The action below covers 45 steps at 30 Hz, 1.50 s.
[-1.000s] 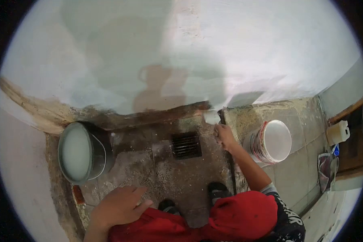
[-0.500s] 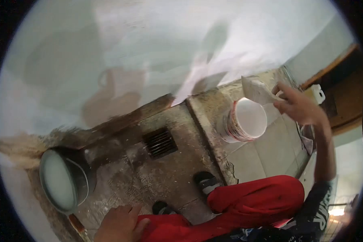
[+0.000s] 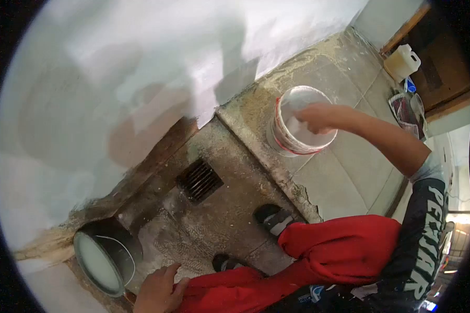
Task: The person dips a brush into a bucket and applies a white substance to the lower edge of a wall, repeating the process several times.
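My right hand (image 3: 321, 117) reaches inside a white plastic bucket (image 3: 300, 151) with reddish marks below its rim. Its fingers are closed round a broad scraper (image 3: 296, 128) with a whitish flat blade; most of the tool is hidden by the hand and the bucket. My left hand (image 3: 159, 289) lies over my left knee in red trousers (image 3: 222, 292), fingers stretched out, holding nothing.
A dark bucket (image 3: 129, 250) with pale liquid and a wire handle stands at lower left. A drain grate (image 3: 199, 180) lies in the wet floor, beside a raised tiled step (image 3: 344, 177). The pale wall (image 3: 156, 57) rises behind. A yellowish jug (image 3: 402, 62) stands by the doorway.
My right hand has lowered the scraper from above the white bucket's rim down into it. The camera view has shifted and turned. My left hand stays on my knee.
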Motion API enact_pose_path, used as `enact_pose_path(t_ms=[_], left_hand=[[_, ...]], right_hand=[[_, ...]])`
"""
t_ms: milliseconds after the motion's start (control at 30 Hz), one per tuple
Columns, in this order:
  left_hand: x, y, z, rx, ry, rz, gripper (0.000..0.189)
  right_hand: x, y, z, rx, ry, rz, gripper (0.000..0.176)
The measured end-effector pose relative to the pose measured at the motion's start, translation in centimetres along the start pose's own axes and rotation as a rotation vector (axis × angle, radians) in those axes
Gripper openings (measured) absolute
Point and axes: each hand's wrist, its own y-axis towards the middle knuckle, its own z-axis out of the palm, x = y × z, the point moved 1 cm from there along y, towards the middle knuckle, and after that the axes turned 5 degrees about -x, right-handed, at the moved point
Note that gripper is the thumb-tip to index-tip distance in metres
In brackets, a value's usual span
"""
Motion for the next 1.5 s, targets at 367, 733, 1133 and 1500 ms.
enact_pose_path(t_ms=[367,733,1133,1500], left_hand=[[-2.7,2.5,0.0,-0.018,-0.002,-0.097,0.052],[-7.6,4.8,-0.5,-0.111,0.030,0.399,0.054],[-4.5,3.5,-1.7,-0.078,0.076,0.237,0.056],[-2.3,2.8,-0.3,-0.010,0.102,0.248,0.054]], right_hand=[[0.8,1.0,0.8,-0.003,0.074,-0.025,0.050],[0.3,2.0,1.2,-0.013,0.103,0.031,0.038],[-4.1,-7.9,-5.0,-0.009,0.529,0.160,0.024],[-11.0,-10.9,2.7,-0.105,1.566,0.157,0.029]])
